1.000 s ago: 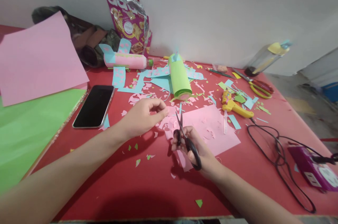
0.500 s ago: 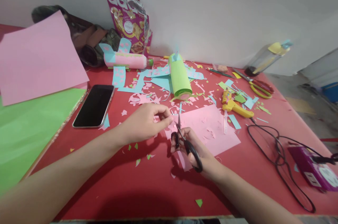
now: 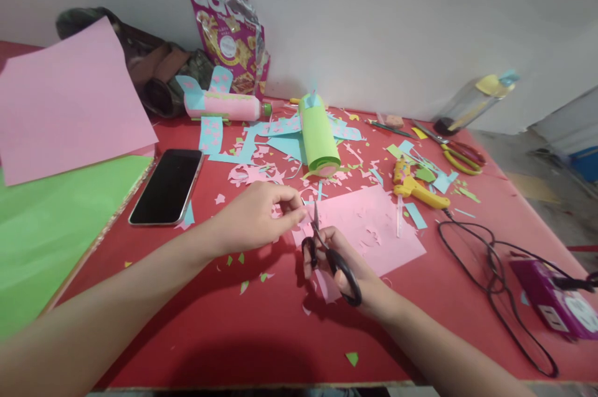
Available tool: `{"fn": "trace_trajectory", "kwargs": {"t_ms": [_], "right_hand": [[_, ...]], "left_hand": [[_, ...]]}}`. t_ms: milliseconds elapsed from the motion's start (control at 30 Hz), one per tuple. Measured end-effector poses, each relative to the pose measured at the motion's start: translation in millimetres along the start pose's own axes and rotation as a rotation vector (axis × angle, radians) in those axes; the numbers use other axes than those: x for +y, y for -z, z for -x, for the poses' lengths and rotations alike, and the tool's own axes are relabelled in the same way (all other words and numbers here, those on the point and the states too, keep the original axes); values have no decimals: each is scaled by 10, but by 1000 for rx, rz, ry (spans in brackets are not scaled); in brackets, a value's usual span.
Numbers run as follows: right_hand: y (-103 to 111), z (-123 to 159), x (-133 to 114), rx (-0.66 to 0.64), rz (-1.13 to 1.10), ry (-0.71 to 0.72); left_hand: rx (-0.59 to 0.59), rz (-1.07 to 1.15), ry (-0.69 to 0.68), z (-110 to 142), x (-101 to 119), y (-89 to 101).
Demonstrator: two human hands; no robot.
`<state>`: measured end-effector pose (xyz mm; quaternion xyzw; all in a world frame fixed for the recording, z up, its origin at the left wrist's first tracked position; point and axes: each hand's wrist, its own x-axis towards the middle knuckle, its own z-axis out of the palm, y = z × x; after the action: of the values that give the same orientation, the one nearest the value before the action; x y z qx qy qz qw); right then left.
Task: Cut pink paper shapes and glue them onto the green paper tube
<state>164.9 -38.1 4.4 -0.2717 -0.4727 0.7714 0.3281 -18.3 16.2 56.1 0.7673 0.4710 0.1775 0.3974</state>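
My right hand (image 3: pixel 348 266) grips a pair of black-handled scissors (image 3: pixel 337 263), thumb in one loop and fingers at the other, with the blades apart and pointing away from me. My left hand (image 3: pixel 264 216) pinches a small piece of pink paper (image 3: pixel 306 217) between thumb and forefinger, right at the blades. Much of that piece is hidden by the fingers. Under and beyond the scissors lies a larger pink sheet (image 3: pixel 350 216) with small pink cuttings on it. Behind it rests a green paper-wrapped tube (image 3: pixel 320 135) with blue wings dotted pink.
A phone (image 3: pixel 167 188) lies left, near green (image 3: pixel 70 222) and pink sheets (image 3: pixel 70 104). A pink-wrapped bottle (image 3: pixel 228 106) and snack bag (image 3: pixel 231 42) are behind. Rightward are a yellow glue gun (image 3: pixel 418 188), pliers (image 3: pixel 462 154), a clear bottle (image 3: pixel 474 104) and a purple power strip (image 3: pixel 551 297). Paper scraps litter the red table.
The scissors' handle loops have spread slightly farther apart in my right hand. My left hand stays nearly still with the pink piece.
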Motion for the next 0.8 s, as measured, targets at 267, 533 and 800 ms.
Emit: {"fn": "trace_trajectory", "kwargs": {"t_ms": [267,533,800], "right_hand": [[16,6,0,-28,21,-25],[0,-7,-11,-30,-6,-25],[4,6,-11,-13,-6,-29]], "left_hand": [[-14,-16,-8,3,-20,18],[-19,-35,-18,1,-17,28],[-8,-23,-9,0,-18,23]]}}
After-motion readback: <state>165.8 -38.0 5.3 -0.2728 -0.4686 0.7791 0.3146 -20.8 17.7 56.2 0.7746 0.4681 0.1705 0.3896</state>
